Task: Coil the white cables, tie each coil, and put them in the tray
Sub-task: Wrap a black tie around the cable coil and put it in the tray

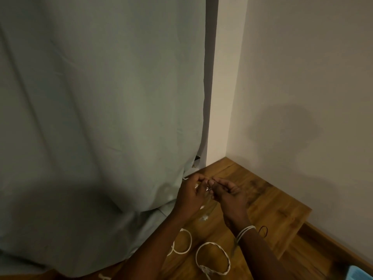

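My left hand [191,194] and my right hand [228,194] meet above the wooden table [268,201], fingertips together, pinching a small thin dark tie and a blurred white cable [204,211] that hangs below them. Two coiled white cables lie on the table nearer me: one coil [182,242] by my left forearm, another coil [213,258] between my forearms. A small dark elastic loop [263,230] lies on the wood right of my right wrist. A blue tray corner [360,273] shows at the bottom right.
A pale green curtain [101,118] hangs over the left side and drapes onto the table. White walls [302,77] form a corner behind the table. The table's right edge drops off near a wooden skirting. A white string band circles my right wrist.
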`<move>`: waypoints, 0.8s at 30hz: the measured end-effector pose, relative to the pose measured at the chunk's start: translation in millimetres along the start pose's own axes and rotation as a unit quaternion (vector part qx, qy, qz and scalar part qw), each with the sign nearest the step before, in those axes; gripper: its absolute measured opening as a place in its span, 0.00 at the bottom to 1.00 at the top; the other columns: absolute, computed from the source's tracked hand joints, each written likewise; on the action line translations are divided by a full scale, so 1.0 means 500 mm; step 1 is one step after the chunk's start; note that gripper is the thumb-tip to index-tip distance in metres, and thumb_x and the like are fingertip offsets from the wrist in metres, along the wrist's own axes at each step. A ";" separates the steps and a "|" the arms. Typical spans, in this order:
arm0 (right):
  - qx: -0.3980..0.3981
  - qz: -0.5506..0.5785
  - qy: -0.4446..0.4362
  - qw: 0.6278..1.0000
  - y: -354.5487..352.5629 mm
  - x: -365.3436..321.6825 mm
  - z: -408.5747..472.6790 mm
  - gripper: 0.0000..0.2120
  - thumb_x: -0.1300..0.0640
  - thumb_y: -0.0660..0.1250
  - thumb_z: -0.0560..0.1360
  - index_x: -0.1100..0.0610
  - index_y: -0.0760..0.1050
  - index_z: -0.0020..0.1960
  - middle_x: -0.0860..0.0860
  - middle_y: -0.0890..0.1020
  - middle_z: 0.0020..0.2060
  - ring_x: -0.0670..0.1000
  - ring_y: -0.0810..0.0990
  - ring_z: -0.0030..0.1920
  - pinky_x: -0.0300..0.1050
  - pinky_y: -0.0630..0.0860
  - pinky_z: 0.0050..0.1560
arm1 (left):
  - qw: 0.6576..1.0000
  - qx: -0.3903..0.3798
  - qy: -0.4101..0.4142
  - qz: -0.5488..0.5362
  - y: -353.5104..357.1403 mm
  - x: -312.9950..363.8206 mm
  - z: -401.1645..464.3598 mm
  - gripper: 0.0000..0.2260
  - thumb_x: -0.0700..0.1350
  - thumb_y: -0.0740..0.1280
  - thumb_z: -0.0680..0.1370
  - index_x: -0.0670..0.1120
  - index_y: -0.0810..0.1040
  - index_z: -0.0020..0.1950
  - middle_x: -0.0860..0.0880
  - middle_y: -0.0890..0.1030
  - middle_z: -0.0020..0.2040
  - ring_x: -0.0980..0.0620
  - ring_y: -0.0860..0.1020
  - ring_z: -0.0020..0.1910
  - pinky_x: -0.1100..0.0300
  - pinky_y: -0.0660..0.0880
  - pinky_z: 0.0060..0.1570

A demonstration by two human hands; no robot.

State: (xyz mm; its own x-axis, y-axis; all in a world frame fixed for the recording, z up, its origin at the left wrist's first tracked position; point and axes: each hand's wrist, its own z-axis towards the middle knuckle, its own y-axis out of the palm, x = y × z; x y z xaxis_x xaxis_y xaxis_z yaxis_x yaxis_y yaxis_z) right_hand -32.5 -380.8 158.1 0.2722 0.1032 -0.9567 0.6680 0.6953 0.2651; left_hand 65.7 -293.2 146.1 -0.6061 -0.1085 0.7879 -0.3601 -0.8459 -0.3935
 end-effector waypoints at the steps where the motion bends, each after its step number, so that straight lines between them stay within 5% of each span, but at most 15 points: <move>1: -0.007 -0.005 -0.005 1.000 -0.001 0.000 -0.001 0.06 0.62 0.71 0.75 0.58 0.84 0.52 0.53 0.87 0.39 0.47 0.83 0.37 0.42 0.80 0.39 | 1.000 0.001 0.001 0.003 -0.001 -0.001 -0.001 0.06 0.46 0.63 0.80 0.47 0.78 0.52 0.52 0.82 0.47 0.62 0.78 0.48 0.74 0.73 0.45; 8: -0.032 -0.025 -0.030 0.999 -0.004 0.004 -0.001 0.06 0.61 0.70 0.76 0.58 0.84 0.52 0.57 0.87 0.40 0.54 0.84 0.40 0.50 0.83 0.47 | 0.999 0.018 0.003 0.033 -0.005 -0.004 -0.002 0.08 0.50 0.64 0.80 0.48 0.79 0.52 0.54 0.82 0.47 0.60 0.79 0.47 0.71 0.74 0.46; 13: -0.067 -0.018 -0.026 0.997 -0.009 -0.004 -0.007 0.07 0.62 0.67 0.78 0.57 0.84 0.51 0.57 0.87 0.42 0.54 0.85 0.42 0.47 0.83 0.47 | 0.998 0.024 0.020 0.053 -0.010 -0.001 -0.005 0.08 0.50 0.64 0.80 0.48 0.79 0.53 0.52 0.83 0.48 0.58 0.80 0.48 0.64 0.77 0.47; 24: -0.042 -0.030 -0.027 0.998 -0.028 0.000 -0.001 0.06 0.64 0.67 0.78 0.61 0.82 0.52 0.58 0.87 0.41 0.53 0.84 0.40 0.46 0.83 0.43 | 0.992 0.031 0.056 0.107 0.006 0.016 -0.018 0.08 0.50 0.62 0.81 0.49 0.79 0.53 0.53 0.83 0.46 0.60 0.78 0.44 0.69 0.74 0.44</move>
State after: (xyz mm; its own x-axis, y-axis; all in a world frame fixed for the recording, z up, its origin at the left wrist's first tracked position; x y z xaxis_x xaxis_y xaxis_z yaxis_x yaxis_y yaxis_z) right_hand -42.0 -390.3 154.2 0.2719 0.0234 -0.9620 0.6248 0.7560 0.1950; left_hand 53.4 -292.0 147.1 -0.7406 -0.2322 0.6306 -0.1730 -0.8409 -0.5128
